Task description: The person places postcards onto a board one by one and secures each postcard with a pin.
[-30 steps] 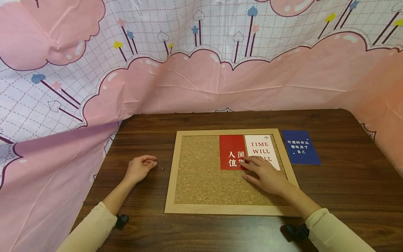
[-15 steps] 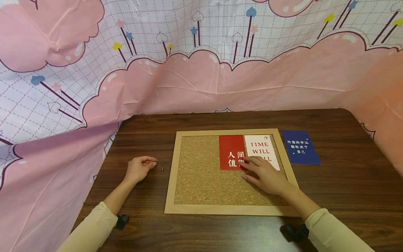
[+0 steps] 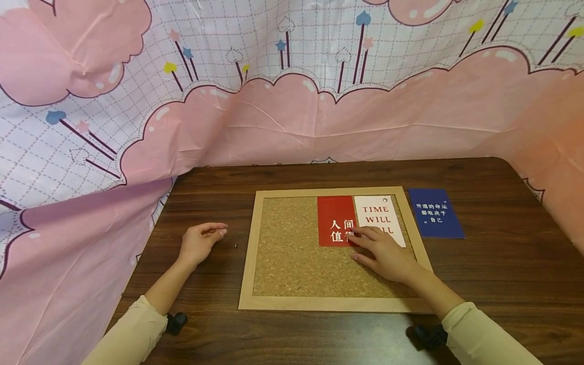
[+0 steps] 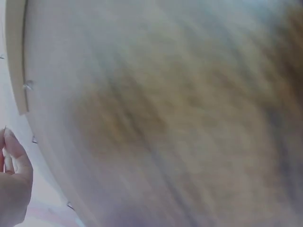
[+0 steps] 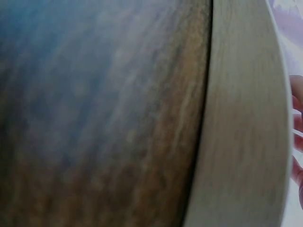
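A framed corkboard (image 3: 296, 268) lies on the table with two cards at its upper right. My right hand (image 3: 388, 256) rests its spread fingertips on the lower right of the red card (image 3: 335, 210), and its fingers cover part of the white card (image 3: 376, 203). A round metal thumbtack (image 3: 385, 199) sits in the white card's top right corner. Left of the board, my left hand (image 3: 199, 246) is raised with thumb and fingers pinched together; in the left wrist view a thin spike like a thumbtack's point (image 4: 5, 126) shows at the fingertips.
One small thumbtack (image 3: 235, 246) lies on the wooden table (image 3: 328, 337) between the left hand and the board. Right of the frame lies a blue card (image 3: 436, 213) with white characters. A patterned pink curtain (image 3: 274, 121) closes off the back.
My left hand has lifted slightly and turned, its thumb and fingers shifting against each other. The right hand and the cards have stayed in place.
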Motion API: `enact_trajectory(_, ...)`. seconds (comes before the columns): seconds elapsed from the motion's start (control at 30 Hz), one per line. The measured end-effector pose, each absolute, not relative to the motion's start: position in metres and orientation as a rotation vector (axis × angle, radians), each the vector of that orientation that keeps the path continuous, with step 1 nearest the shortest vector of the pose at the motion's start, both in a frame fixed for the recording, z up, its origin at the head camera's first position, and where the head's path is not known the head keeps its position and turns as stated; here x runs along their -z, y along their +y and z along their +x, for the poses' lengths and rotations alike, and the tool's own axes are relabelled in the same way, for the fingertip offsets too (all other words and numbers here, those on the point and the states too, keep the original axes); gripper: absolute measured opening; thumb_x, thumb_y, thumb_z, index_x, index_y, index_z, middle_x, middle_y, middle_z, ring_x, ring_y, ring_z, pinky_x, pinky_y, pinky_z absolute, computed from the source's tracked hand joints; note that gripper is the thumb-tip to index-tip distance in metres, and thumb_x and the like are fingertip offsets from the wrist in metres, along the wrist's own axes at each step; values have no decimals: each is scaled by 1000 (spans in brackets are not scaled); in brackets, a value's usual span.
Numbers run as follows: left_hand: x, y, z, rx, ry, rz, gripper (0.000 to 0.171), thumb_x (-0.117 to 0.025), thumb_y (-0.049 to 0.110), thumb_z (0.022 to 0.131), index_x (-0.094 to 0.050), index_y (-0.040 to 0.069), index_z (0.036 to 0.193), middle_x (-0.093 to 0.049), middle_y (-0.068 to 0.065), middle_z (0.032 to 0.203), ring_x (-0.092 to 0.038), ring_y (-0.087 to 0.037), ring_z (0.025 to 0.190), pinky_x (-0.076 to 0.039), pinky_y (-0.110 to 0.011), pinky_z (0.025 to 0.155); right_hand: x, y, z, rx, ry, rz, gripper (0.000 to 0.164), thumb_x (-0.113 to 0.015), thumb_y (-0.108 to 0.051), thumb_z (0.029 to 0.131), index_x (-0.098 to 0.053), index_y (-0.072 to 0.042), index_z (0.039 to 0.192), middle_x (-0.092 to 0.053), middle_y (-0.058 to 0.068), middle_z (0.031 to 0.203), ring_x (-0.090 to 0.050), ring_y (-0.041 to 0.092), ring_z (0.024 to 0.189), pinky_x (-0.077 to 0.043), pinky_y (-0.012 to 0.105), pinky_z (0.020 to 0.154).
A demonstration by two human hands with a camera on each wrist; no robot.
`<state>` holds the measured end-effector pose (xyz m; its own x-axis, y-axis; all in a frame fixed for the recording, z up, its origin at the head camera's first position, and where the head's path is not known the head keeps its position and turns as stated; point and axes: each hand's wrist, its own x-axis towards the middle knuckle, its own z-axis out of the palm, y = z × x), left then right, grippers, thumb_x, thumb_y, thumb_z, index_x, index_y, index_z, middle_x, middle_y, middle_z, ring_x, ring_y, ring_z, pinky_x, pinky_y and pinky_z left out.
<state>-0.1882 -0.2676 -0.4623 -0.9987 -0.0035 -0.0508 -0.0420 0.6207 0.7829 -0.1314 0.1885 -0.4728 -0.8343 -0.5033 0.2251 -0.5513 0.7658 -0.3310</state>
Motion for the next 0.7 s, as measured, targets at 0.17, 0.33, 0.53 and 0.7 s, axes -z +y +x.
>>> enact_trajectory(0.17, 454, -256, -189, -1526, 2711, -12, 30, -66, 26, 93, -71, 7, 115, -73, -14, 110, -71, -23, 99, -58, -30, 82, 473, 188, -130, -594, -2838, 850, 48, -70, -30, 89, -61, -9, 131, -57, 16, 135, -52, 36, 125, -43, 56, 102)
enact_trajectory(0.33, 447, -242, -187, -1691, 2606, -31, 34, -68, 26, 91, -69, 4, 117, -71, -16, 114, -70, -22, 101, -56, -29, 87, 472, 188, -130, -596, -2850, 843, 49, -70, -31, 89, -61, -10, 132, -56, 16, 136, -52, 36, 125, -43, 56, 102)
enact_trajectory(0.53, 430, -225, -185, -1798, 2529, -12, 34, -68, 19, 92, -67, -1, 119, -68, -20, 118, -68, 1, 87, -54, -18, 82, 473, 188, -131, -594, -2864, 838, 49, -69, -33, 90, -60, -11, 133, -56, 15, 136, -52, 35, 126, -42, 56, 102)
enact_trajectory(0.7, 415, -208, -184, -1828, 2505, 21, 32, -68, 17, 91, -68, -2, 117, -69, -19, 115, -67, 3, 83, -55, -18, 83, 473, 188, -131, -588, -2862, 841, 50, -69, -33, 90, -59, -11, 134, -56, 14, 136, -52, 35, 126, -43, 56, 102)
